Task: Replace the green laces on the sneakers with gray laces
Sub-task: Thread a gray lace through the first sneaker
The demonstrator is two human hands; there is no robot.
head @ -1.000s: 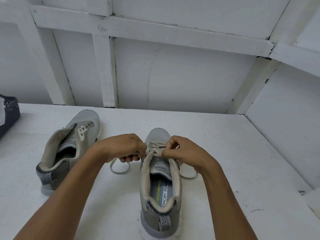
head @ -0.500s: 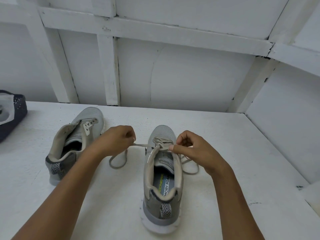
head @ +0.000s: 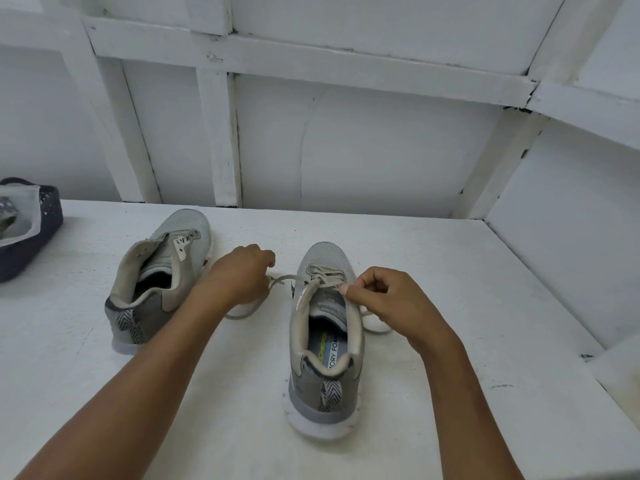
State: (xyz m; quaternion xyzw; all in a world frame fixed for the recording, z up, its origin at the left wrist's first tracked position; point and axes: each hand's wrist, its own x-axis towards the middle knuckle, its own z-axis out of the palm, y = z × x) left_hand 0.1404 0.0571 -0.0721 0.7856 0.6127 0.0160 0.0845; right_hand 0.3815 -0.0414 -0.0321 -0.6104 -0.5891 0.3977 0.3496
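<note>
Two gray sneakers stand on the white table [head: 433, 271], heels toward me. The right sneaker [head: 325, 344] carries a gray lace [head: 323, 275] crossed through its eyelets. My left hand [head: 239, 278] grips one end of that lace and holds it taut out to the left of the shoe; a loop of it lies on the table below the hand. My right hand [head: 388, 303] pinches the lace at the top eyelets on the shoe's right side, and the slack trails on the table beside it. The left sneaker [head: 159, 278] has no lace in it.
A dark blue speckled shoe [head: 31, 230] lies at the table's far left edge. White boarded walls close the table at the back and on the right. A white ledge [head: 620, 382] juts in at the right front.
My left hand has drawn its lace end out to the left, away from the shoe, pulling it taut. My right hand has shifted slightly right. The view has tilted down a little.
</note>
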